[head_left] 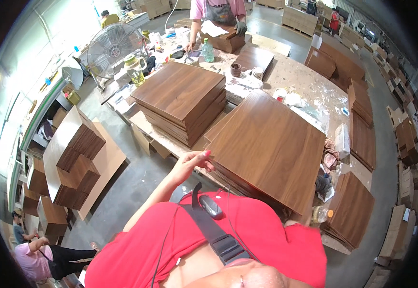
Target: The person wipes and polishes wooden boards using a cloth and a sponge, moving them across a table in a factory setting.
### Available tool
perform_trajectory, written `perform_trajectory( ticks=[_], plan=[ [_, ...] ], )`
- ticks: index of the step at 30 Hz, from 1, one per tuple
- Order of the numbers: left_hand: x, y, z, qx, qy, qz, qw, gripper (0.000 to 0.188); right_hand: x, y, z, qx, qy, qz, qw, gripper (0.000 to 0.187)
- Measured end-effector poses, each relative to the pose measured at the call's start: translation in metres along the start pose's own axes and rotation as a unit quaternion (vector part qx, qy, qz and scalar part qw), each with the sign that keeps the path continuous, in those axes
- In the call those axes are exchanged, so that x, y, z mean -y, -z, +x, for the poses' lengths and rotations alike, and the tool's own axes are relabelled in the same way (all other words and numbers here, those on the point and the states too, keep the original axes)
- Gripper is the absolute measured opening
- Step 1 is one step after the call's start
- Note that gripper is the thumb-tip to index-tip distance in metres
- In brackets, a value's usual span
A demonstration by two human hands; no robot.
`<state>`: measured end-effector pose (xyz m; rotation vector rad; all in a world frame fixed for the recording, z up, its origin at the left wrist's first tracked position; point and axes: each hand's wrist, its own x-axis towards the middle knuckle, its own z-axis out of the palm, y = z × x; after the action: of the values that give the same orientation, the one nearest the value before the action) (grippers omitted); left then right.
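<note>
A large brown wood-grain panel (271,149) lies on top of a stack right in front of me, turned a little out of line with the panels under it. At its near left corner is my left hand (194,162), thumb and curled fingers closed at the panel's edge. My right hand does not show; only a bit of the right arm appears by the panel's near right corner, and the rest is hidden. Left of this panel stands a neat stack of similar brown panels (182,93).
The worktable (290,72) bears a green bottle (207,50), a jug (134,69), a brown jar (235,70) and an orange-capped bottle (321,214). More panels (350,209) lie along its right side. A fan (114,50) stands left. Across the table, a person in an apron (221,12) handles panels.
</note>
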<state>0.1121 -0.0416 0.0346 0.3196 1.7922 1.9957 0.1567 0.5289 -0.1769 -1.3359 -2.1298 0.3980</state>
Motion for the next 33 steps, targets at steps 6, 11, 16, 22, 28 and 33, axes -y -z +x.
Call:
perform_trajectory(
  ticks=[6, 11, 16, 22, 28, 33],
  plan=[
    [-0.003, 0.006, 0.014, -0.020, 0.010, -0.007, 1.000, 0.036, 0.042, 0.040, 0.022, -0.107, 0.038, 0.199, 0.973, 0.043],
    [0.002, 0.020, 0.021, -0.038, -0.026, -0.035, 0.998, 0.028, 0.112, 0.101, 0.020, -0.157, 0.119, 0.364, 0.910, 0.042],
    [0.006, 0.040, 0.028, -0.025, -0.053, -0.102, 0.993, 0.029, 0.156, 0.173, 0.026, -0.069, 0.078, 0.546, 0.831, 0.051],
    [0.011, 0.068, 0.049, -0.012, -0.053, -0.104, 0.993, 0.030, 0.227, 0.246, 0.021, 0.024, 0.154, 0.526, 0.836, 0.052],
    [0.003, 0.075, 0.057, 0.009, -0.069, -0.027, 0.997, 0.035, 0.336, 0.236, -0.063, 0.279, 0.088, 0.614, 0.733, 0.037],
    [0.008, 0.074, 0.071, -0.006, -0.129, 0.113, 0.985, 0.084, 0.372, 0.197, -0.107, 0.521, 0.076, 0.529, 0.666, 0.046]
  ],
)
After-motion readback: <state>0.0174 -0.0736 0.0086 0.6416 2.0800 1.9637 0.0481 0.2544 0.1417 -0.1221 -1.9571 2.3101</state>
